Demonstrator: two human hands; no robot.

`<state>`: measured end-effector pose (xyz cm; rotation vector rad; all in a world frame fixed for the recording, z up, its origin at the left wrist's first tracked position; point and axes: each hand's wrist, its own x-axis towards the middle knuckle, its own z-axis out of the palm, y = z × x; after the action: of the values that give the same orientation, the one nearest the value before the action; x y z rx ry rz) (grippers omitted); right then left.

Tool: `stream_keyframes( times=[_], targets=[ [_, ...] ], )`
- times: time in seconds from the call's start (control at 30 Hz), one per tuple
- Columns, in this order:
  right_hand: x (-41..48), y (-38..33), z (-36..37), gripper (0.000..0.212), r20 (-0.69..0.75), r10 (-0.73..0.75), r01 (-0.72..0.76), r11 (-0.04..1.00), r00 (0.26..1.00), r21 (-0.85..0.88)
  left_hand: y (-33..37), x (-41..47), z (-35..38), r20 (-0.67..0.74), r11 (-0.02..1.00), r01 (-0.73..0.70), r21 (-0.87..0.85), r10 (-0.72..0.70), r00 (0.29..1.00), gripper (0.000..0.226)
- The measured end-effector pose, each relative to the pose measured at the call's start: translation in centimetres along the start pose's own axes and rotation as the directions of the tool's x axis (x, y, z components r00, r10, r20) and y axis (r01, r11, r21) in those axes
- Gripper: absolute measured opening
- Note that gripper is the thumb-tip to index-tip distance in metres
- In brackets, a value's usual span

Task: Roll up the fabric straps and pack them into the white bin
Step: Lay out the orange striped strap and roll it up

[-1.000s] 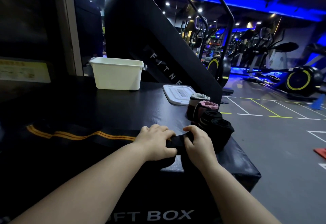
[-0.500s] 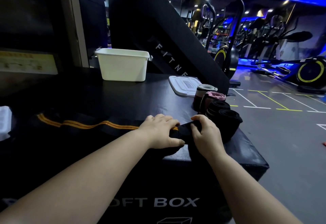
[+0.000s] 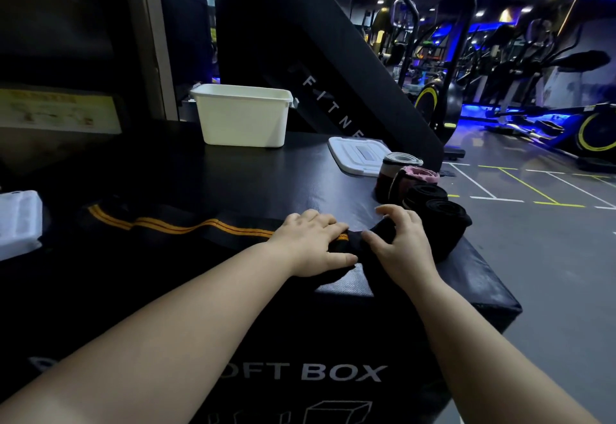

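Gripping rolled end of orange-striped strap [image 3: 186,227] w/ L hand [image 3: 311,243] & R hand [image 3: 400,243] (4 rolled straps [image 3: 423,197] just beside).

Striped strap [image 3: 180,225] flat, end perhaps rolled; bin [image 3: 243,120] upright.

Left forearm [image 3: 173,333] and right forearm [image 3: 480,350] bare from the bottom frame edge up to the wrists. Left hand [image 3: 313,240] and right hand [image 3: 401,245] bare too, with short rounded fingers.
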<state>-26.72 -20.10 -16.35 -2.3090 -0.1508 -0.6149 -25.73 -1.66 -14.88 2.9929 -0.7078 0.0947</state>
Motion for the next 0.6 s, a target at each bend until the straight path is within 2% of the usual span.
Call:
stream_keyframes(
  times=[0.13, 0.27, 0.33, 0.43, 0.6],
  targets=[
    [-0.12, -0.29, 0.36, 0.054, 0.073, 0.015, -0.011, 0.998, 0.997, -0.066, 0.10, -0.06, 0.10, -0.046, 1.000, 0.000, -0.012, -0.001, 0.999, 0.073],
    [0.09, -0.37, 0.18, 0.033, 0.082, 0.012, -0.008, 0.999, 0.997, -0.042, 0.10, -0.06, 0.14, -0.102, 0.999, 0.020, -0.044, -0.025, 0.994, 0.077],
    [0.15, -0.25, 0.17, 0.026, 0.060, -0.018, 0.018, 1.000, 0.998, 0.007, 0.05, 0.13, 0.02, -0.090, 0.998, 0.039, -0.057, -0.044, 0.995, 0.079],
    [-0.02, -0.06, 0.25, 0.034, 0.010, -0.056, 0.055, 0.995, 0.998, 0.083, -0.06, 0.47, -0.27, -0.054, 0.998, 0.039, -0.058, -0.042, 0.998, 0.076],
    [-0.07, 0.20, 0.21, 0.038, -0.047, -0.055, 0.059, 0.994, 0.997, 0.096, -0.13, 0.37, -0.32, 0.024, 1.000, 0.013, -0.029, -0.012, 1.000, 0.076]
  ],
)
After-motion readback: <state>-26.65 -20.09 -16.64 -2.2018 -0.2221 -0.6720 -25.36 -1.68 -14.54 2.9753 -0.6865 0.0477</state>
